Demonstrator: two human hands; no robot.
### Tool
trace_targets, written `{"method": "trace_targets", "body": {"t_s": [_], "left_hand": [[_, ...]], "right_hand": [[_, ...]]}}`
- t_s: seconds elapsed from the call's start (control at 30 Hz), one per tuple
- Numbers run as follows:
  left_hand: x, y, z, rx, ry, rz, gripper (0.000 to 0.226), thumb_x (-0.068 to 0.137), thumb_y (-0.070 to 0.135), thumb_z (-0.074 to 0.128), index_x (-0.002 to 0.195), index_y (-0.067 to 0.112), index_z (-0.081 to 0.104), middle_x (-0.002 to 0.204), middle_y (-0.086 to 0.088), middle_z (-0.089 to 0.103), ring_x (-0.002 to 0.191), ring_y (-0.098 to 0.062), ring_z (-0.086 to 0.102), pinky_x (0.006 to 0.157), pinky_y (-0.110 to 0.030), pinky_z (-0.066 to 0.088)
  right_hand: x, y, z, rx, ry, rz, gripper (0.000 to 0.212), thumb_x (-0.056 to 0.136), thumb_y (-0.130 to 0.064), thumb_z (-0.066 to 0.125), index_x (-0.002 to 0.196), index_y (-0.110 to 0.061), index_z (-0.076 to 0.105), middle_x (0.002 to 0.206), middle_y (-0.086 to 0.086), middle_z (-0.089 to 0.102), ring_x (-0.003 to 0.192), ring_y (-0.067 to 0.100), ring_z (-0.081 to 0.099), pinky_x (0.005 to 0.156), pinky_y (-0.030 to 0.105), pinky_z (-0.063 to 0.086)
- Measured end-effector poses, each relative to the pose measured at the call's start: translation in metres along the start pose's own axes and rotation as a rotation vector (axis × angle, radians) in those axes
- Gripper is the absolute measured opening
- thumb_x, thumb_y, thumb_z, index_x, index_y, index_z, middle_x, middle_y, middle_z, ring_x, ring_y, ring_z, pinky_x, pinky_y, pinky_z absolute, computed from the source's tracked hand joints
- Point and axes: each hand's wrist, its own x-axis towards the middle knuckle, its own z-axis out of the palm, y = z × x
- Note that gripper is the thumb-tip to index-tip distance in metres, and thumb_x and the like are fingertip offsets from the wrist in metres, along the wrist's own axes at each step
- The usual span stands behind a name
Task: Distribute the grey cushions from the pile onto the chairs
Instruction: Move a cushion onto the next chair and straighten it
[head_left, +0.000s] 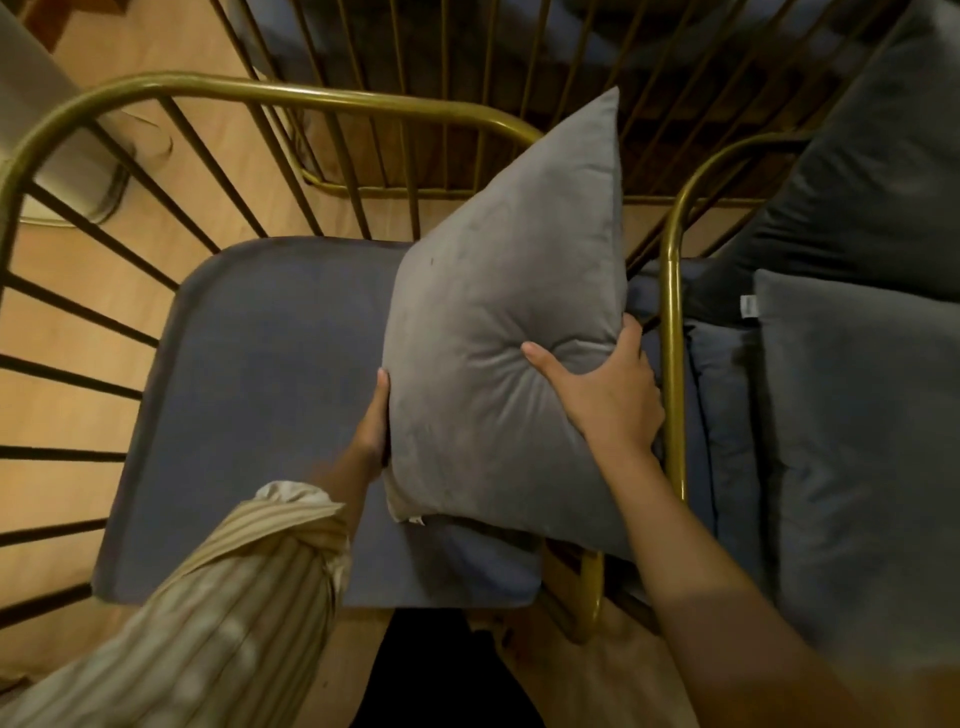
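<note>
Both hands grip a square grey velvet cushion above the blue padded seat of a gold wire-frame chair. The left hand is closed on its left edge; the right hand on its right edge. More dark grey cushions lie on the neighbouring chair at right.

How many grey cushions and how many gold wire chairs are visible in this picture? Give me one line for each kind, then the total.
Grey cushions: 3, one held, two on the right chair
Gold wire chairs: 3, front, right, behind
Total: 6
</note>
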Motion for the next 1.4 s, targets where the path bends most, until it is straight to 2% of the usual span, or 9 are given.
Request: {"method": "trace_targets", "body": {"t_s": [0.17,0.37,0.5,0.67,0.83,1.03,1.17,1.27,1.4], "left_hand": [[-0.014,0.002,-0.010,-0.034,-0.024,0.041,0.064,0.098,0.064,0.028,0.141,0.022,0.048,0.121,-0.003,0.065,0.104,-0.020,0.062,0.083,-0.040,0.050],[-0.066,0.009,-0.080,-0.017,0.024,-0.008,0.060,0.090,0.074,0.034,0.112,0.028,0.066,0.095,-0.003,0.079,0.099,-0.027,0.067,0.079,-0.043,0.051],[-0.108,0.015,-0.117,0.038,0.025,0.021,0.052,0.089,0.070,0.040,0.113,0.031,0.065,0.100,0.001,0.078,0.094,-0.019,0.072,0.083,-0.043,0.051],[-0.137,0.017,-0.176,0.180,0.109,0.031,0.103,0.053,0.081,0.074,0.137,0.025,0.054,0.127,-0.007,0.067,0.114,-0.028,0.065,0.102,-0.051,0.047],[-0.124,0.003,-0.233,0.224,0.298,0.060,0.108,0.050,0.076,0.081,0.140,0.025,0.050,0.130,-0.006,0.065,0.114,-0.029,0.064,0.101,-0.052,0.049],[-0.115,0.007,-0.242,0.309,0.339,0.107,0.094,0.069,0.057,0.081,0.144,0.019,0.039,0.123,-0.002,0.057,0.108,-0.023,0.057,0.095,-0.041,0.048],[-0.101,-0.006,-0.247,0.409,0.130,0.030,0.082,0.073,0.041,0.084,0.140,0.023,0.040,0.125,-0.001,0.058,0.114,-0.023,0.060,0.098,-0.042,0.049],[-0.092,-0.025,-0.248,0.498,0.138,0.031,0.097,0.074,0.034,0.085,0.150,0.022,0.025,0.134,0.000,0.047,0.118,-0.020,0.050,0.094,-0.035,0.044],[-0.090,-0.030,-0.254,0.541,0.214,0.062,0.117,0.061,0.052,0.088,0.152,0.022,0.021,0.152,-0.005,0.037,0.131,-0.024,0.045,0.102,-0.039,0.042]], "right_hand": [[0.001,0.002,-0.011,0.114,-0.029,-0.062,0.108,0.059,-0.079,0.073,0.144,-0.021,0.039,0.140,0.009,0.057,0.125,0.034,0.055,0.100,0.049,0.049],[-0.020,0.017,-0.018,0.302,-0.150,-0.072,0.121,0.043,-0.088,0.068,0.142,-0.023,0.046,0.137,0.005,0.059,0.122,0.029,0.059,0.101,0.051,0.050],[-0.053,0.032,-0.002,0.473,-0.251,-0.090,0.090,0.065,-0.065,0.080,0.138,-0.019,0.052,0.129,0.000,0.065,0.114,0.020,0.064,0.097,0.040,0.054],[-0.080,0.042,0.035,0.491,-0.460,-0.077,0.077,0.079,-0.045,0.079,0.143,-0.021,0.045,0.130,-0.004,0.060,0.116,0.014,0.058,0.091,0.025,0.048],[-0.093,0.040,0.083,0.429,-0.635,-0.049,0.086,0.078,-0.039,0.081,0.149,-0.022,0.036,0.136,-0.006,0.052,0.122,0.012,0.051,0.105,0.032,0.044],[-0.103,0.050,0.139,0.432,-0.599,0.085,0.089,0.079,-0.035,0.082,0.151,-0.021,0.034,0.148,0.002,0.049,0.134,0.024,0.049,0.110,0.040,0.043],[-0.107,0.062,0.163,0.435,-0.418,0.161,0.087,0.085,-0.028,0.077,0.155,-0.018,0.027,0.156,0.008,0.040,0.139,0.029,0.044,0.107,0.038,0.042],[-0.111,0.068,0.177,0.395,-0.377,0.147,0.087,0.090,-0.026,0.073,0.158,-0.016,0.019,0.162,0.009,0.031,0.145,0.028,0.036,0.114,0.039,0.035],[-0.120,0.062,0.184,0.385,-0.326,0.125,0.084,0.094,-0.023,0.069,0.158,-0.013,0.017,0.163,0.010,0.029,0.147,0.027,0.033,0.116,0.035,0.031]]}}
